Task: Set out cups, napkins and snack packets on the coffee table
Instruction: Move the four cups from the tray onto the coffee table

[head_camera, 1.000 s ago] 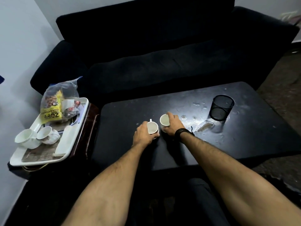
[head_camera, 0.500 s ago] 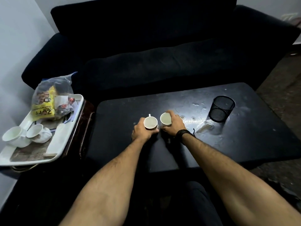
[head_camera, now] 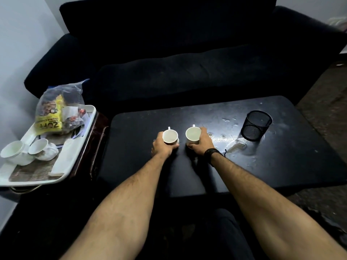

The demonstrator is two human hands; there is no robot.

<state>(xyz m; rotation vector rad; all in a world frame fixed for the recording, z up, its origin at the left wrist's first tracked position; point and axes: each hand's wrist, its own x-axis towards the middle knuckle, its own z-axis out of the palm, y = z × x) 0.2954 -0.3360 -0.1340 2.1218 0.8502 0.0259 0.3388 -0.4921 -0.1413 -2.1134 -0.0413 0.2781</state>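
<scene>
Both cups have been spread slightly further apart than 0.5 s ago; a clear gap is now seen between them where they were nearly side by side. Hands remain on them.

Left hand [head_camera: 163, 147] is wrapped around the left cup [head_camera: 170, 136], gripped from the near-left side, fingers closed on the wall. Right hand [head_camera: 201, 143] is clamped on the right cup [head_camera: 193, 134], gripped from the right side. Both cups are upright, white, handles pointed to the far side, mouths open and apparently empty. Whether the bases are fully seated on the surface [head_camera: 281, 166] cannot be told; they are at or just above it, near its middle, slightly left of centre.

A black band [head_camera: 212, 152] is worn on the right wrist.

A black mesh holder [head_camera: 256, 128] is standing upright at the right, well apart from the cups. Wet smears are seen on the surface between the holder and the right cup.

A white tray [head_camera: 75, 152] is set on a side stand at the left, off the surface. On it: two more white cups [head_camera: 14, 150] at the near-left, one tilted against the other, a folded white napkin [head_camera: 63, 158] along the right edge, and a clear bag of snack packets [head_camera: 54, 111] at the far end, with a yellow packet showing.

A dark sofa [head_camera: 187, 62] is located beyond the far edge.
</scene>
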